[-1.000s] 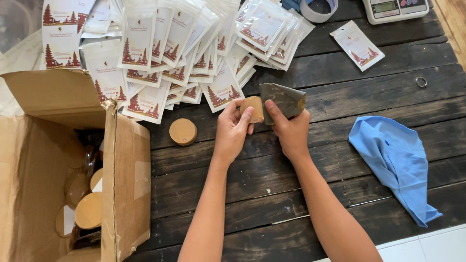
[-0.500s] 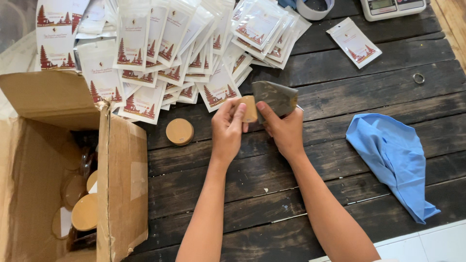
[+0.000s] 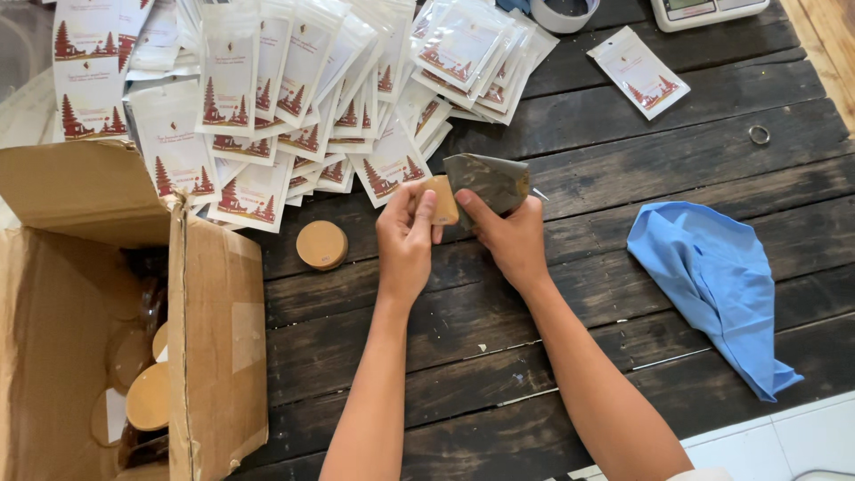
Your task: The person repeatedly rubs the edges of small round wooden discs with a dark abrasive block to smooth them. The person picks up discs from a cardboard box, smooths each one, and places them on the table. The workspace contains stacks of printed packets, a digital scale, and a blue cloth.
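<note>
My left hand [image 3: 405, 236] grips a small tan round block [image 3: 441, 199] and pushes it into the mouth of a dark, clear-backed pouch [image 3: 490, 181]. My right hand [image 3: 508, 239] holds that pouch by its lower edge, thumb on top. Both hands meet over the dark wooden table [image 3: 570, 303], just below a spread of white printed pouches [image 3: 294, 98]. Another tan round piece [image 3: 321, 245] lies on the table left of my left hand.
An open cardboard box [image 3: 205, 338] with more tan round pieces stands at the left. A crumpled blue cloth [image 3: 717, 285] lies at the right. A single white pouch [image 3: 639, 72], a small metal ring [image 3: 759, 134], a tape roll [image 3: 564, 12] and a scale [image 3: 704, 11] sit along the far edge.
The round block has slid further into the dark pouch, and my hands have closed in on each other. The view has shifted slightly.
</note>
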